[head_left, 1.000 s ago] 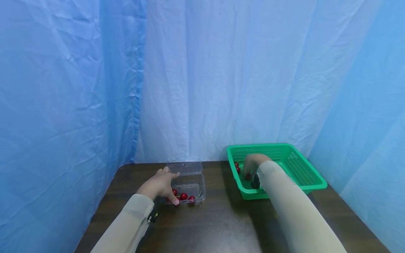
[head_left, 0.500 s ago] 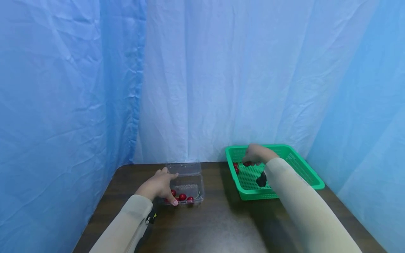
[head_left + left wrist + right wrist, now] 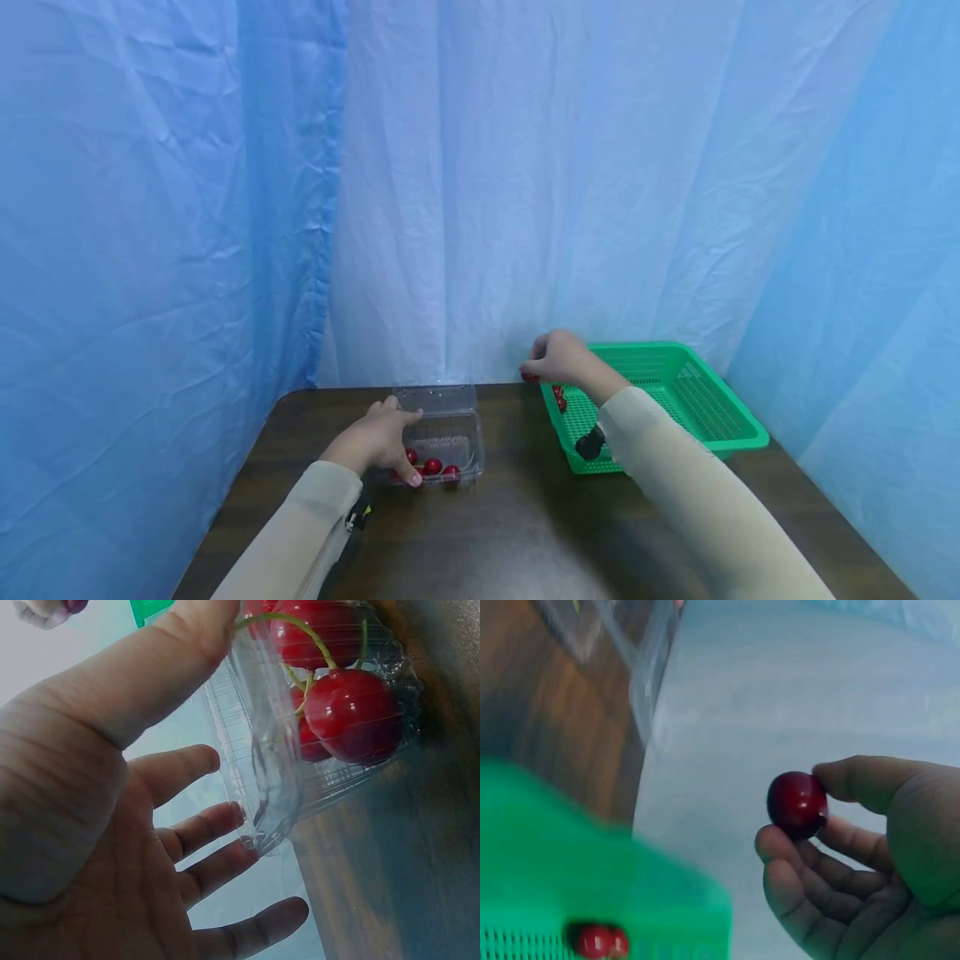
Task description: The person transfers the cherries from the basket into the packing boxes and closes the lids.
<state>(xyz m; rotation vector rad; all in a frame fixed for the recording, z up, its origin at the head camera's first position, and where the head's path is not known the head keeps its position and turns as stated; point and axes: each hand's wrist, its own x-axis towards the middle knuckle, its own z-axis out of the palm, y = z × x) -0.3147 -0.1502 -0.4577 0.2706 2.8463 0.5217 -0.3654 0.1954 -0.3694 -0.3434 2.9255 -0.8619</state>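
**Right hand (image 3: 566, 364) pinching a cherry (image 3: 798, 804) at the 10 o'clock corner of a green basket (image 3: 645, 358)**

I am reading the head view as a dial, with 12 on the far side. The pinched cherry is hanging in the air just outside the basket's rim, between the right hand's thumb and fingertips; the other fingers are curling loosely below it. Inside the basket, a small group of cherries (image 3: 560, 400) is lying against the 9 o'clock wall.

Farther out toward 9, I am seeing a clear plastic container (image 3: 446, 429), its lid (image 3: 442, 398) standing raised at 12. More red cherries (image 3: 432, 467) are clustering along its 6 o'clock edge, and in the left wrist view green stems (image 3: 300, 626) are curving among them.

The left hand (image 3: 375, 437) is resting at the container's 9 o'clock side. Its fingers are spreading wide, the thumb reaching toward 7 and the index finger toward 11; it is touching the plastic without curling around it.

Both the container and the basket are standing on a dark wooden table (image 3: 510, 533). Beyond, pale blue curtains (image 3: 487, 192) are hanging from 9 through 12 to 3.
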